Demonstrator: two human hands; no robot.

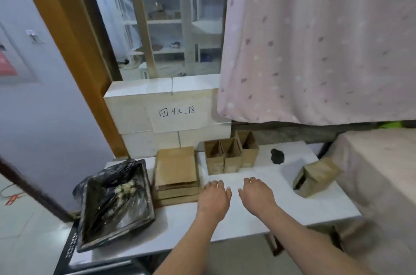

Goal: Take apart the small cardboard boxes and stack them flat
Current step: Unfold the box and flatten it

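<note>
Three small open cardboard boxes (231, 153) stand upright side by side at the back of the white table (247, 218). A fourth small box (315, 176) lies tipped on its side at the right. A stack of flattened cardboard (176, 173) lies left of the upright boxes. My left hand (215, 197) and my right hand (256, 193) hover palm down over the table in front of the upright boxes, fingers relaxed, holding nothing.
A bin lined with a black bag (114, 202) stands at the table's left end. A paper sign (177, 112) hangs on the tiled ledge behind. A dark blotch (277, 156) marks the tabletop. A pink curtain (315, 38) and a covered surface (382, 173) bound the right.
</note>
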